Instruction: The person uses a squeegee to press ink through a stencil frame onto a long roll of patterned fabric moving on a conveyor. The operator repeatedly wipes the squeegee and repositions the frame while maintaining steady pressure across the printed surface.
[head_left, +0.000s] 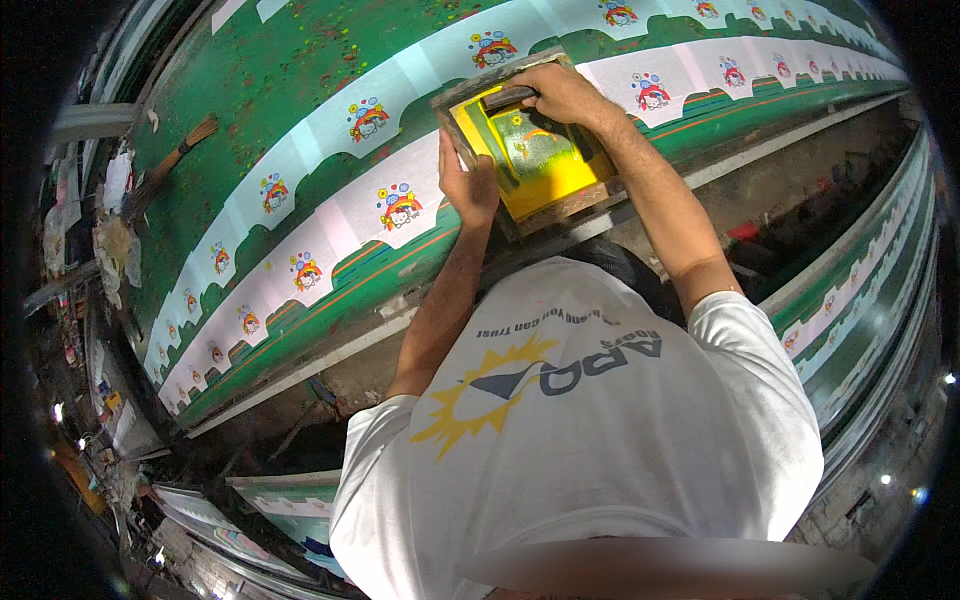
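A wooden-framed printing screen (562, 208) lies on the long green table (255, 90), over a row of pale cut fabric pieces (345, 228). Yellow ink (565, 182) covers much of its mesh, and part of a picture shows through. My left hand (468, 185) is closed on the left side of the frame. Inside the frame, near its far edge, my right hand (565, 95) grips the dark handle of a squeegee (508, 97); its blade is mostly hidden. Colourful cartoon prints (400, 207) repeat along the fabric on both sides of the screen.
Another row of printed fabric (420, 65) runs along the far side. A small brush broom (180, 150) lies at the table's left end, beside plastic bags and clutter (118, 245). A pale rail (300, 380) borders the near edge. Behind me on the right stands another table with prints (830, 305).
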